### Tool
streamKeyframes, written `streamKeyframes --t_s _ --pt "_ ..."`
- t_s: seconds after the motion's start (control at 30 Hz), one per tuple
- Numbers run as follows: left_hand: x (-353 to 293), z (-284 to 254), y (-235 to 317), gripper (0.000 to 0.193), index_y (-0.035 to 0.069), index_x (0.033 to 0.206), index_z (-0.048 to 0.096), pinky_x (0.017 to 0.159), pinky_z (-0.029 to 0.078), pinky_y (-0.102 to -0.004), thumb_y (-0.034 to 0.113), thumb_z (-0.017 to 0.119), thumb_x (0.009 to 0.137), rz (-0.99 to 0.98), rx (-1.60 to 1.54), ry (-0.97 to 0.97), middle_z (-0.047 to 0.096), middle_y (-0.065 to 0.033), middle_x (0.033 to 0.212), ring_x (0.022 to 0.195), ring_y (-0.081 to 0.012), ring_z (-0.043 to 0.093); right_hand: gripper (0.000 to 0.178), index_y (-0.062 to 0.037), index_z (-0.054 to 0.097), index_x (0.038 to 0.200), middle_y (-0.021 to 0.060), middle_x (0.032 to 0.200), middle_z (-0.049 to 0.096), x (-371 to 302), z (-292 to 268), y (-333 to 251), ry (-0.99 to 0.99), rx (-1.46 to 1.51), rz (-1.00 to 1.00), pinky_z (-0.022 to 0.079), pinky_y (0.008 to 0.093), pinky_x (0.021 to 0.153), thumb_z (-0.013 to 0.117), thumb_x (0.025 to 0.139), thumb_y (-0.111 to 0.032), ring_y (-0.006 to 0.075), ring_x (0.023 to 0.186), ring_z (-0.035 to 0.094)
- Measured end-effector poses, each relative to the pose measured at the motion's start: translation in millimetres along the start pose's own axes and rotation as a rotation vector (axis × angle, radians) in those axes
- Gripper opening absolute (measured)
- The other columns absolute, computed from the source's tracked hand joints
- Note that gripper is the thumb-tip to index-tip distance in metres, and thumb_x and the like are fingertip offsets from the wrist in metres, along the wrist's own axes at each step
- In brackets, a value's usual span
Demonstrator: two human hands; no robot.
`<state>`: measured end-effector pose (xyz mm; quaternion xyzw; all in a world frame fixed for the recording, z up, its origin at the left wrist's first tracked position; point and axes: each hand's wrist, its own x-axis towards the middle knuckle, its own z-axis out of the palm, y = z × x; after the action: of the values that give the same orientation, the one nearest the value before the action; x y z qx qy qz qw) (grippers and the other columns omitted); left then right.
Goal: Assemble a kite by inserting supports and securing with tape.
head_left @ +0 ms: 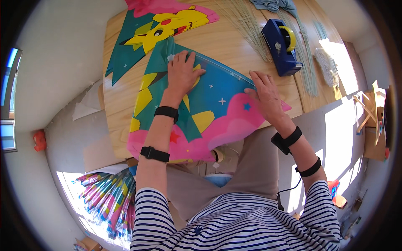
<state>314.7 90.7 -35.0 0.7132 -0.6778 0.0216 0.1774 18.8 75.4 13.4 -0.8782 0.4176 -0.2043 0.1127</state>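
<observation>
Over to my right on the worktop sits a blue dispenser with a yellow roll. Thin pale rods fan out beside it, and a blue-grey cloth lies at the far edge. Near the right edge I see a whitish bundle (of what, I can't tell). Low on my left, colourful packets lie heaped in clear wrap. A red object is by the left wall, near the window; a cardboard box stands off to my right.
</observation>
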Motion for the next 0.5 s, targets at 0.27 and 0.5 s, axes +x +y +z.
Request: streamKeyframes --t_s 0.27,0.5 --pt "0.0 4.3 -9.5 0.076 0.002 0.141 0.051 0.118 0.023 -0.0520 0.053 0.067 0.086 0.006 -0.027 -0.006 0.042 -0.0177 0.151 0.143 -0.0331 0.034 0.086 0.0018 0.024 0.154 0.0184 0.163 0.022 -54.5 25.9 28.0 -0.133 -0.256 0.149 0.015 0.0503 0.122 0.063 0.091 -0.043 0.0334 0.152 0.017" --pt "-7.8 -4.7 -30.5 0.085 0.004 0.148 0.042 0.121 0.013 -0.0544 0.061 0.059 0.089 0.010 0.139 0.022 0.036 -0.0123 0.158 0.149 -0.0279 0.027 0.086 0.0027 0.021 0.155 0.0197 0.164 0.018 -84.4 15.7 47.0 -0.154 -0.264 0.201 0.011 0.0507 0.123 0.056 0.094 -0.047 0.0344 0.153 0.012"
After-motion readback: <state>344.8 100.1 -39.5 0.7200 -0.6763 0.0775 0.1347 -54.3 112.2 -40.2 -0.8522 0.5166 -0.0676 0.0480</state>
